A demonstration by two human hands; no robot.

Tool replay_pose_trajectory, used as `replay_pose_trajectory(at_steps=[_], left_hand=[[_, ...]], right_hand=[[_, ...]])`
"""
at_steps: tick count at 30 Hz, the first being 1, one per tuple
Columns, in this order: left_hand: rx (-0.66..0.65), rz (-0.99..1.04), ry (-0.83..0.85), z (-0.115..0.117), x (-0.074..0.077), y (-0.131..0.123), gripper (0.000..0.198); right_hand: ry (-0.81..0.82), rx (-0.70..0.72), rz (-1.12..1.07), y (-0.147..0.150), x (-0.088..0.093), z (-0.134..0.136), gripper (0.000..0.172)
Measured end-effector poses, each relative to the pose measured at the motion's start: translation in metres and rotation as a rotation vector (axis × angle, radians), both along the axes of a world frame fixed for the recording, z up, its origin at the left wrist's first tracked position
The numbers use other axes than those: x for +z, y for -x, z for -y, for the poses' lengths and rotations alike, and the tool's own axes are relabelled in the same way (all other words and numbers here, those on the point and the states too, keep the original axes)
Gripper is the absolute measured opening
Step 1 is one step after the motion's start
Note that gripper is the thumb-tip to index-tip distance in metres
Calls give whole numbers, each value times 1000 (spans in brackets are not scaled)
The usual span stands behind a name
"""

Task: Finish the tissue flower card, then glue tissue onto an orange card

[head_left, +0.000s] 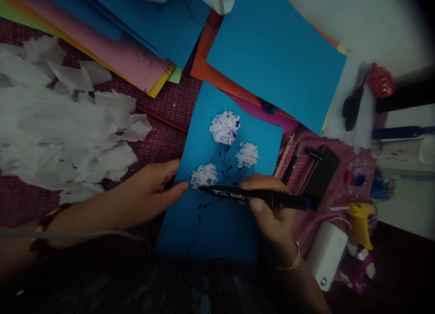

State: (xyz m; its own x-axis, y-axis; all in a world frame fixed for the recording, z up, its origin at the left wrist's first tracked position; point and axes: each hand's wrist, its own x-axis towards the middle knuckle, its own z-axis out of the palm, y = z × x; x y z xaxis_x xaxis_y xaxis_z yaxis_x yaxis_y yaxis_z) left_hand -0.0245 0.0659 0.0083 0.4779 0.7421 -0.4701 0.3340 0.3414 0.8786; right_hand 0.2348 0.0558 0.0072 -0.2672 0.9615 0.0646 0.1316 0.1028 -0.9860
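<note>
My right hand (277, 223) grips a black marker pen (226, 193), its tip pointing left at the lower edge of a white crumpled-paper flower (204, 176). Whether the tip touches the paper I cannot tell. Under the pen lies a blue sheet of paper (231, 239). My left hand (158, 191) pinches the sheet's left edge, thumb on top and the other fingers partly hidden beneath. Two more such flowers, an upper one (224, 128) and a right one (247, 155), sit on the sheet. Dark blue stems and small leaves are drawn below the flowers.
Torn white paper (61, 132) is heaped at the left on a red checked cloth (170, 144). Coloured sheets (146, 62) and a large blue sheet (277, 55) lie behind. At the right are a pencil (284, 155), a dark box (321, 178), a white device (328, 255) and a yellow glue gun (362, 219).
</note>
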Motion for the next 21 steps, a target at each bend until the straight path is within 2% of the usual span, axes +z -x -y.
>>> replay_pose_trajectory(at_steps=[7, 12, 17, 21], left_hand=[[-3, 2, 1, 0, 0, 0, 32], [-1, 7, 11, 0, -1, 0, 31], [19, 46, 38, 0, 0, 0, 29], [2, 17, -5, 0, -1, 1, 27]], right_hand=[[47, -77, -52, -2, -1, 4, 14], [38, -34, 7, 1, 1, 1, 12], [38, -46, -34, 0, 0, 1, 13], [50, -40, -39, 0, -1, 1, 13]])
